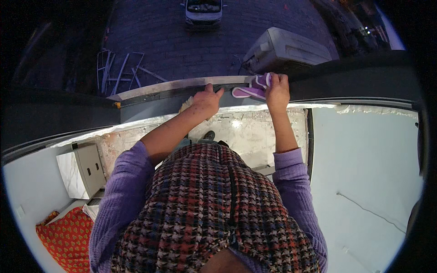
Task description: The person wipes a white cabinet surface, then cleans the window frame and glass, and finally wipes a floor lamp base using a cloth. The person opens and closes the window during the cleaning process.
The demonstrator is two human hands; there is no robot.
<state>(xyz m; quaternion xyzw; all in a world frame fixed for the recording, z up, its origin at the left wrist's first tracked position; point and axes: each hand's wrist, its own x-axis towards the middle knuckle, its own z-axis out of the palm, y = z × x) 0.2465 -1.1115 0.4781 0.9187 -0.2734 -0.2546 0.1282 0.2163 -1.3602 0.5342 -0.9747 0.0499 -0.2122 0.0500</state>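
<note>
My right hand (277,92) is closed on a purple cloth (250,92) with white edging. The cloth lies bunched against the dark window frame (159,103), and part of it hangs to the left of my fingers. Farther left, my left hand (205,102) rests on the same frame. Its thumb and index finger point outward, apart from each other, while the other fingers are folded out of sight. A pale, crumpled piece (185,104) shows beside and under this hand; its kind is unclear.
Beyond the frame lies a dark paved yard with a car (203,16), a large pale box-shaped object (289,50) and loose white frames (120,73). On the indoor side are a small cabinet (84,170), a red patterned cushion (68,234) and a pale wall with a cable (368,211).
</note>
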